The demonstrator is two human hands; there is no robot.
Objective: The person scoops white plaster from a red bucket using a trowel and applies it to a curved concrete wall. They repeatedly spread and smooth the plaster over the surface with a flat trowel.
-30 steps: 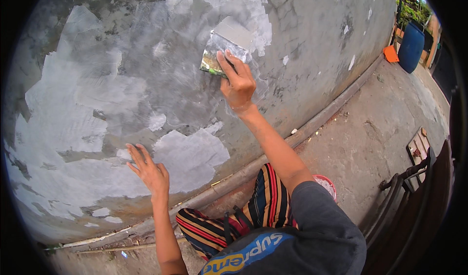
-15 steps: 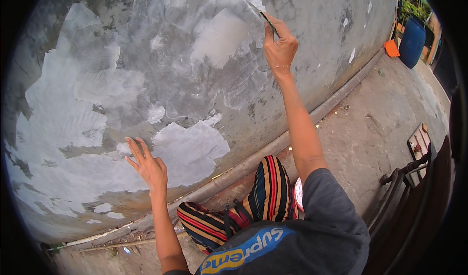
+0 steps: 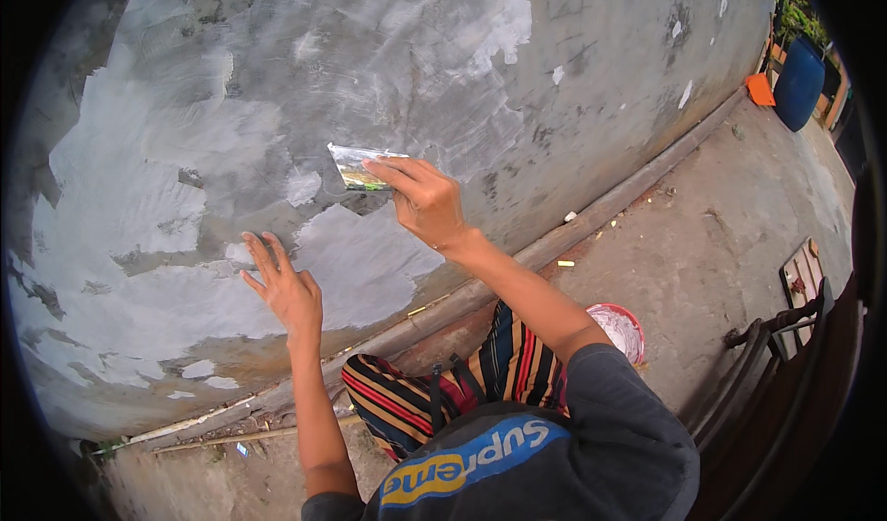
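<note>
My right hand [image 3: 427, 202] grips a thin, shiny metal putty knife [image 3: 356, 165], its blade laid against the middle of the grey wall [image 3: 591, 142]. Fingers of that hand press on the blade's face; any handle is hidden. My left hand [image 3: 288, 292] rests on the wall lower and to the left, fingers spread and holding nothing. Around both hands, patches of whitish filler [image 3: 360, 262] cover the wall unevenly, with bare grey between them.
Beside my right knee stands a red-rimmed bucket [image 3: 617, 327] with white paste in it. A raised ledge [image 3: 601, 221] follows the wall's foot. Further off are a blue barrel [image 3: 800, 87], an orange scoop-like piece [image 3: 759, 90] and a dark bench [image 3: 785, 401] at the right.
My right hand has brought the putty knife down and left from the upper wall to its middle. The pale wet patch there now looks spread out. My left hand stays in place.
</note>
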